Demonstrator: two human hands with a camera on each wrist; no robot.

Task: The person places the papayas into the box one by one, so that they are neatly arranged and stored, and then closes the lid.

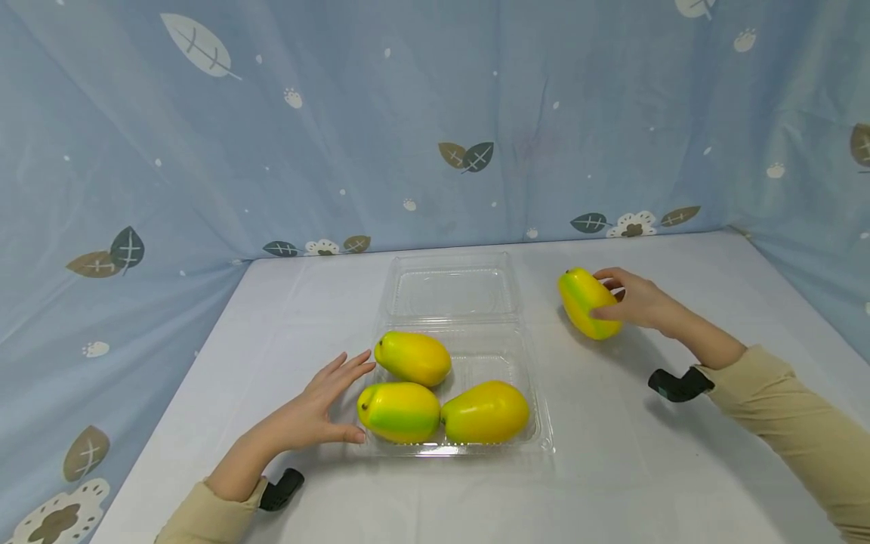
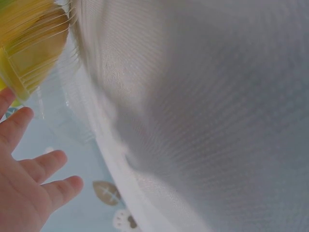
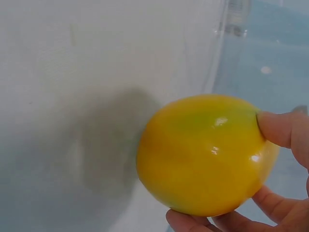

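Three yellow-green fruits (image 1: 485,414) sit in a clear container (image 1: 492,364); left hand (image 1: 319,408) beside it, fingers wide; right hand (image 1: 642,302), fingers curled, grips a fourth fruit (image 1: 583,302).

From the near side of the clear container (image 1: 485,366), the head view looks forward and down, farthest off, taking it in whole. Both wrist views are tipped sideways: the left looks from close by the container's left, sharing its wall; the right, right of it, closely faces a yellow fruit (image 3: 207,154) the head view shares.
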